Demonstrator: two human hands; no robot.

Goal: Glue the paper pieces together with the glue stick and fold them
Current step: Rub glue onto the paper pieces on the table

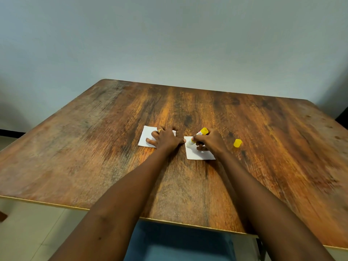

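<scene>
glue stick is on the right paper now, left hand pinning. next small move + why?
Probably drag the glue stick across the right paper. The right hand holds its tip at the sheet's far left corner, the left hand thumb pins that edge, the cap lies off, and the left paper waits apart.

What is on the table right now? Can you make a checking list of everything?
Surface: wooden table, dark grain, mostly bare.
Job's things: left paper square lies flat; right paper square lies flat, apart from it; glue stick, uncapped, tip down on the right square; yellow cap lies on the table right of the hands.
Clutter: nothing seen.
Grippers: left hand spread flat on the left square, thumb reaching the right square's edge, ring on one finger; right hand fingers wrapped around the glue stick.
Cables: nothing seen.
Surroundings: plain pale wall; tiled floor; blue-clad lap below the table edge.
</scene>
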